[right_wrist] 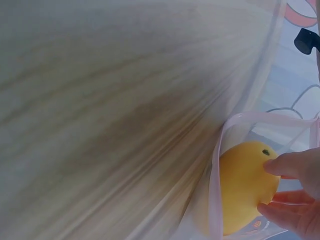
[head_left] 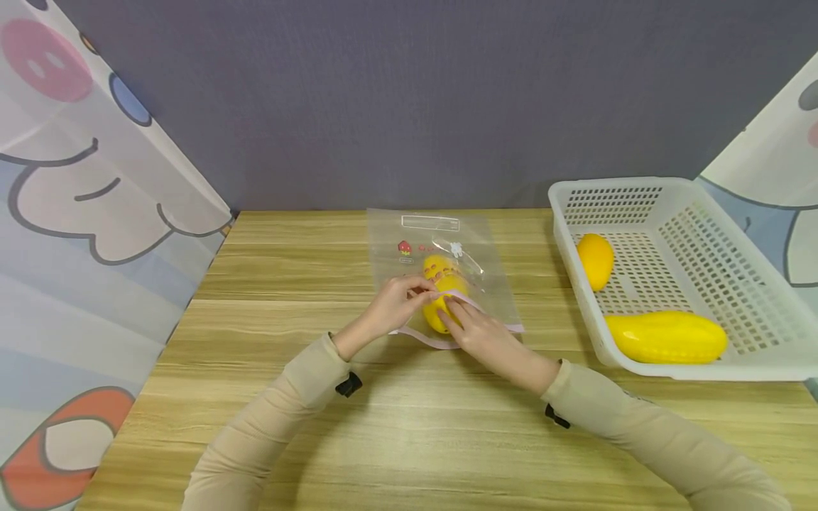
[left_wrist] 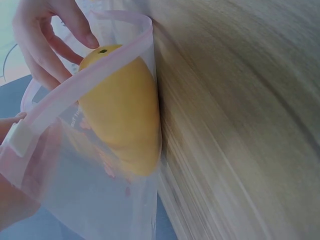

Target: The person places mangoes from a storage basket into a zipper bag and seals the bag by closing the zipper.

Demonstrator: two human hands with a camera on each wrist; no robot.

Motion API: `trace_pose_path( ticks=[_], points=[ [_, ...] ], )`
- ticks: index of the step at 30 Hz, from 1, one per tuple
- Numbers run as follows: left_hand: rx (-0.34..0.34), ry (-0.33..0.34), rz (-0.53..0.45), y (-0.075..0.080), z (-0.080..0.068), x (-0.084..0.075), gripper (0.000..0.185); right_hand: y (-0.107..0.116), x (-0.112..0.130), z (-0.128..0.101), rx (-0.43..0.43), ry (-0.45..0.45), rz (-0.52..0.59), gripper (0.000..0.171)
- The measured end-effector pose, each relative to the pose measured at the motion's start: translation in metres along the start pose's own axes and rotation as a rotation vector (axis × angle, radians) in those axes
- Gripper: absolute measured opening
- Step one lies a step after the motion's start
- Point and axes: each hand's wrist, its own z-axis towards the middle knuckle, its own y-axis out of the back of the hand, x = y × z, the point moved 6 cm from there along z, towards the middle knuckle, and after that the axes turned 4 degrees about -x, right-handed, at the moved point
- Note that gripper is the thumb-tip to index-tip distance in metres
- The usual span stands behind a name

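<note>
Curtain (head_left: 96, 213) with cartoon print at the far left edge of the head view, bordering a wooden tabletop (head_left: 409, 426) set against a grey wall (head_left: 409, 99). Left hand (head_left: 397, 306) at mid-table, fingers (head_left: 423, 285) curled to pinch the upper pink zip strip of a clear plastic bag (head_left: 441, 245) at its mouth, which faces the person. Yellow mango (head_left: 442, 301) lying inside the bag on the tabletop, just within the mouth, with the printed face of the bag (a small strawberry motif and a white label panel) extending toward the wall. Right hand (head_left: 482, 337) just beside the left, fingers (head_left: 450, 312) bent and touching the near end of the mango at the bag mouth; whether they also grip the lower strip cannot be told. In the left wrist view the pink strip arches over the mango (left_wrist: 125, 115) with the bag (left_wrist: 100, 200) gaping. In the right wrist view two fingertips (right_wrist: 280, 165) rest on the mango (right_wrist: 242, 185) by its stem end. White slotted basket (head_left: 754, 355) at the right of the tabletop, well apart from the bag, containing a second mango (head_left: 596, 260) toward its back and a long yellow fruit (head_left: 664, 336) along its near wall
</note>
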Motion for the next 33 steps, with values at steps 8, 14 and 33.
trace_pose_path(
  ticks=[8, 14, 33],
  points=[
    [-0.011, -0.014, 0.000, 0.002, 0.001, -0.002, 0.013, -0.003, -0.001, 0.004, 0.027, -0.026, -0.030, 0.036],
    [-0.015, 0.000, -0.002, 0.004, 0.001, -0.001, 0.014, -0.003, -0.002, 0.004, 0.069, -0.034, -0.014, 0.038],
    [-0.014, -0.006, 0.017, 0.004, 0.000, 0.002, 0.013, 0.030, -0.002, -0.005, -0.075, 0.009, 0.272, 0.036]
  ],
)
